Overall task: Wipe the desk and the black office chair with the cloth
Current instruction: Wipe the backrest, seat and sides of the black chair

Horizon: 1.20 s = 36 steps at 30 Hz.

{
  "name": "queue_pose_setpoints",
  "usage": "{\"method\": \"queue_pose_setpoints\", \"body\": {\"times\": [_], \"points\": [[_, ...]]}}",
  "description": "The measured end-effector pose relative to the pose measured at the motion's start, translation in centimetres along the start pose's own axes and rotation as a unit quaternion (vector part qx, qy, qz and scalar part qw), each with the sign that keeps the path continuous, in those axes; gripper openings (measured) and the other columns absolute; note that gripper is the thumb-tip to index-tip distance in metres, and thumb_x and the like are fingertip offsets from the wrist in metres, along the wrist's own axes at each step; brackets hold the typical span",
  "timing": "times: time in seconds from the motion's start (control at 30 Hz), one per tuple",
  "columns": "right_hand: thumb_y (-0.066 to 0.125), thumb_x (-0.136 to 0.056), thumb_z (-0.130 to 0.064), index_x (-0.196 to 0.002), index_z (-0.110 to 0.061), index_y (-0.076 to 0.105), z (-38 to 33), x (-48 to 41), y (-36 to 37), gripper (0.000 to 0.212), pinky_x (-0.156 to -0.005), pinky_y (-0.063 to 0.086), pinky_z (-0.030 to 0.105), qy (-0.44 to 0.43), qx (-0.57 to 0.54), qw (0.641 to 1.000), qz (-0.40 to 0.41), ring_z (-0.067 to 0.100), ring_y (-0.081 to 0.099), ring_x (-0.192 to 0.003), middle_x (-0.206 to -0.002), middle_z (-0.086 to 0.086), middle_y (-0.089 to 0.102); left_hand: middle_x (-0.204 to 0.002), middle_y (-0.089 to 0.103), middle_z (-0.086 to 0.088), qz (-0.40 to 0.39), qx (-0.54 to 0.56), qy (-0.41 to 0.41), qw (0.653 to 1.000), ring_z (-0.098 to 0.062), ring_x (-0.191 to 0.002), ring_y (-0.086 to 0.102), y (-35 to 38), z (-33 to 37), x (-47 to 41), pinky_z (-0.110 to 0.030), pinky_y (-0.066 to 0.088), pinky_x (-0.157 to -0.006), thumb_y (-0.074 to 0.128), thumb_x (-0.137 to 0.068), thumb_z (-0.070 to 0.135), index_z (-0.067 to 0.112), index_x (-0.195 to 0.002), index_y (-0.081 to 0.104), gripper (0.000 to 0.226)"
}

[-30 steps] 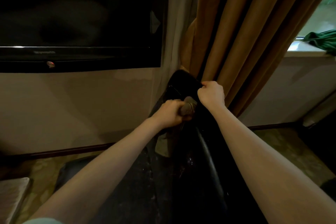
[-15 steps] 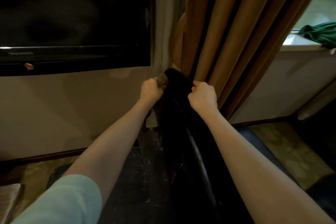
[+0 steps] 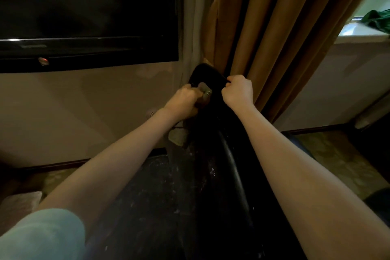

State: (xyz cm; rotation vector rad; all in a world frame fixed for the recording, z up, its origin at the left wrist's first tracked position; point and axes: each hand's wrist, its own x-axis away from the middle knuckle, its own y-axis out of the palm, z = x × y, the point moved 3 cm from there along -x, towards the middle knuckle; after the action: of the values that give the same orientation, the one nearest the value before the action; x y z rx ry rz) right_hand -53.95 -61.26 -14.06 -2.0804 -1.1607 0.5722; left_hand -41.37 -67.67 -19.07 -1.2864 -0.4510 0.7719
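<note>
The black office chair (image 3: 213,175) fills the lower middle, its tall backrest rising to a rounded top near the curtain. My left hand (image 3: 183,101) grips a bunched grey-brown cloth (image 3: 203,93) and presses it against the left side of the backrest just below the top. My right hand (image 3: 237,91) is curled over the backrest's top right edge and holds it. Part of the cloth is hidden inside my fist.
A dark television (image 3: 88,15) hangs on the beige wall at upper left. Brown curtains (image 3: 274,27) fall right behind the chair. A green cloth (image 3: 377,21) lies on the window sill at far right. Patterned floor (image 3: 329,162) shows on both sides of the chair.
My left hand with the cloth went up to the top left of the backrest, then slid back down and to the right. My right hand kept its hold on the top edge.
</note>
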Motion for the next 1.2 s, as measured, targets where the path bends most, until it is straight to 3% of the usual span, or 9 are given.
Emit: {"method": "queue_pose_setpoints", "body": {"times": [0.2,0.4,0.53,0.6,0.67,0.77,0.87,1.0,1.2], "points": [[0.046,-0.093,-0.002,-0.125,0.0,0.053,0.1,0.4,-0.4,0.032,-0.086,0.049,0.03,0.003,-0.003,1.0,-0.002,0.027,0.057,-0.107,-0.122,0.015,0.056,-0.097,0.058,-0.013,-0.022,-0.038,0.098,0.994,-0.029,-0.094,0.046,0.2,4.0,3.3,-0.026,0.031,-0.067,0.055,-0.073,-0.001,0.003,-0.088,0.059,0.016],[0.042,-0.096,-0.001,-0.125,0.004,0.052,0.2,1.0,-1.2,0.032,-0.09,0.052,0.038,-0.005,-0.029,1.0,-0.005,0.031,0.06,-0.103,-0.122,0.02,0.056,-0.069,0.058,-0.011,-0.011,0.003,0.282,0.959,-0.033,-0.062,0.051,1.4,8.9,9.1,-0.041,0.05,-0.052,0.064,-0.05,-0.002,0.008,-0.067,0.054,0.023],[0.041,-0.098,-0.004,-0.141,-0.006,0.04,0.2,1.6,-1.6,0.044,-0.075,0.05,0.019,-0.035,-0.086,0.995,-0.022,0.017,0.061,-0.088,-0.13,0.016,0.053,-0.082,0.061,-0.012,-0.005,0.006,0.217,0.976,-0.033,-0.071,0.048,1.3,9.1,10.1,-0.045,0.049,-0.057,0.063,-0.059,-0.002,0.007,-0.076,0.058,0.019],[0.04,-0.097,-0.004,-0.143,-0.009,0.038,0.3,2.4,-1.9,0.046,-0.095,0.047,0.026,-0.06,-0.078,0.995,-0.03,0.02,0.055,-0.114,-0.14,0.014,0.044,-0.094,0.063,-0.013,0.003,0.001,0.179,0.984,-0.034,-0.081,0.048,1.1,9.0,10.2,-0.043,0.048,-0.063,0.061,-0.065,-0.002,0.003,-0.086,0.063,0.022],[0.041,-0.095,-0.002,-0.145,-0.011,0.034,0.6,3.5,-2.2,0.051,-0.114,0.029,0.041,-0.095,-0.001,0.994,-0.058,0.025,0.03,-0.138,-0.151,0.013,0.029,-0.097,0.064,-0.012,0.004,-0.001,0.165,0.986,-0.033,-0.084,0.048,0.9,9.0,10.3,-0.041,0.045,-0.065,0.059,-0.066,-0.003,0.003,-0.089,0.064,0.024],[0.045,-0.091,-0.005,-0.149,-0.016,0.024,1.8,6.3,-2.8,0.063,-0.116,0.012,0.052,-0.142,0.134,0.975,-0.109,0.027,0.009,-0.145,-0.157,0.012,0.014,-0.081,0.063,-0.014,0.019,0.031,0.168,0.985,-0.035,-0.071,0.05,0.8,9.0,10.6,-0.042,0.048,-0.063,0.06,-0.058,-0.009,0.006,-0.074,0.059,0.022],[0.048,-0.091,-0.014,-0.152,-0.02,0.012,3.7,9.0,-4.1,0.071,-0.116,0.012,0.052,-0.133,0.178,0.966,-0.135,0.029,0.002,-0.145,-0.158,0.014,0.005,-0.089,0.061,-0.01,0.017,0.012,0.127,0.992,-0.029,-0.082,0.046,0.6,9.3,10.7,-0.026,0.032,-0.067,0.058,-0.066,-0.007,0.007,-0.079,0.058,0.019],[0.047,-0.095,-0.022,-0.152,-0.022,0.005,5.6,11.9,-5.9,0.071,-0.113,0.022,0.051,-0.099,0.174,0.968,-0.155,0.036,0.011,-0.142,-0.156,0.014,0.009,-0.084,0.061,-0.007,0.031,0.036,0.102,0.994,-0.016,-0.074,0.034,0.5,9.4,10.9,-0.022,0.028,-0.066,0.058,-0.072,-0.003,0.007,-0.079,0.063,0.013],[0.043,-0.095,-0.012,-0.152,-0.021,0.003,7.0,17.4,-6.1,0.07,-0.101,0.038,0.034,-0.081,0.103,0.979,-0.159,0.034,0.033,-0.134,-0.156,0.015,0.01,-0.088,0.062,-0.011,0.041,0.04,0.043,0.997,-0.019,-0.076,0.035,0.3,10.7,11.9,-0.024,0.025,-0.068,0.05,-0.078,-0.004,0.003,-0.082,0.064,0.016]]}}
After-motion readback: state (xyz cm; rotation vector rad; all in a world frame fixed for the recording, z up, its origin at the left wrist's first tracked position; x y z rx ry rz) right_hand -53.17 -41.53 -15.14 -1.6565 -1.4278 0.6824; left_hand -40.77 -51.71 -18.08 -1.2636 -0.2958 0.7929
